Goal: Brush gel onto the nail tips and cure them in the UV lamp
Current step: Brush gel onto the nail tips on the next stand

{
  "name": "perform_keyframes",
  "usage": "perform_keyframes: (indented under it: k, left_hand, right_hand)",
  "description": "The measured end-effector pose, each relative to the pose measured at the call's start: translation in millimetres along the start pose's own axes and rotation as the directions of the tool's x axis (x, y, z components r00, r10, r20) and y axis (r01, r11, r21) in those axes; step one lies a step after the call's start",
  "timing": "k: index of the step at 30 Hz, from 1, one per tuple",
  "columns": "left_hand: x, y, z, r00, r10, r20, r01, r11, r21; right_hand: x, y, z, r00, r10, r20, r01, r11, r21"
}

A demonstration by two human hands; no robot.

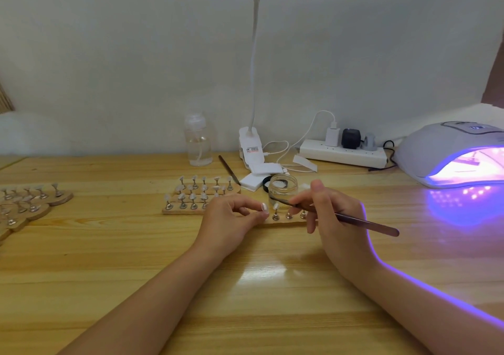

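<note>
- We see the left hand (231, 219) resting on the desk (109, 273), fingers curled, thumb and fingertips at the left end of a wooden strip (283, 222); we cannot tell if it pinches the strip or only touches it.
- Right hand (335, 218) pinches a brush (362, 221) between thumb and fingers; the handle points right, the bristle end points left toward a nail tip (275, 206).
- That nail tip stands on a metal stand on the strip, just right of the left fingertips; the brush end is touching or just beside it, we cannot tell which.
- Two more stands on the same strip sit partly behind the right fingers.
- A glass jar (283, 188) stands just behind the strip, open, with a black lid (268, 184) beside it.
- More strips with nail tips (196, 193) lie behind and left of the left hand.
- Another batch of stands (24, 204) sits at the desk's far left edge.
- UV lamp (447, 153) is at the right, well apart from the hands, lit purple inside; its glow falls on the desk and the right arm.
- Behind: clear bottle (197, 143), clip lamp (252, 147) with its lit head on top, power strip (343, 154) with plugs, a second brush (228, 169), white pads (257, 178).
</note>
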State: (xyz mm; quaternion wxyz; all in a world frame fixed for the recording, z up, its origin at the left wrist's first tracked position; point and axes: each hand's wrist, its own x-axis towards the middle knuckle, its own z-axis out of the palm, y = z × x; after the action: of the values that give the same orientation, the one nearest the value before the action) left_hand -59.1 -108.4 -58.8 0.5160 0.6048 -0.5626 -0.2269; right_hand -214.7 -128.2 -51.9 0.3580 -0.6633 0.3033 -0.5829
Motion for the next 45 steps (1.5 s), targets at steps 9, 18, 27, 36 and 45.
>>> perform_keyframes:
  k: [9,18,27,36,45]
  left_hand:
    - [3.2,-2.3,4.3,1.0,-0.014,0.013,0.013,0.996,0.083]
    - [6.9,-3.9,4.3,0.999,0.009,0.046,-0.018,0.983,0.181]
    - [4.4,0.9,8.8,0.987,0.094,0.132,-0.114,0.981,0.156]
    - [1.9,3.7,12.4,0.988,0.085,0.13,-0.098,0.99,0.1]
    - [1.5,2.7,12.3,0.983,0.124,0.138,-0.137,0.986,0.091]
  right_hand:
    - [1.7,3.1,-0.8,1.0,0.0,-0.021,0.001,0.999,0.033]
    - [3.8,2.6,-2.8,0.996,0.064,-0.058,-0.061,0.996,0.059]
    - [7.5,4.5,-5.3,0.993,0.038,-0.109,-0.037,0.999,0.009]
    - [6.0,0.4,-3.7,0.993,0.047,-0.107,-0.039,0.996,0.074]
    - [12.9,0.7,-9.8,0.995,-0.029,-0.091,0.027,0.999,-0.031]
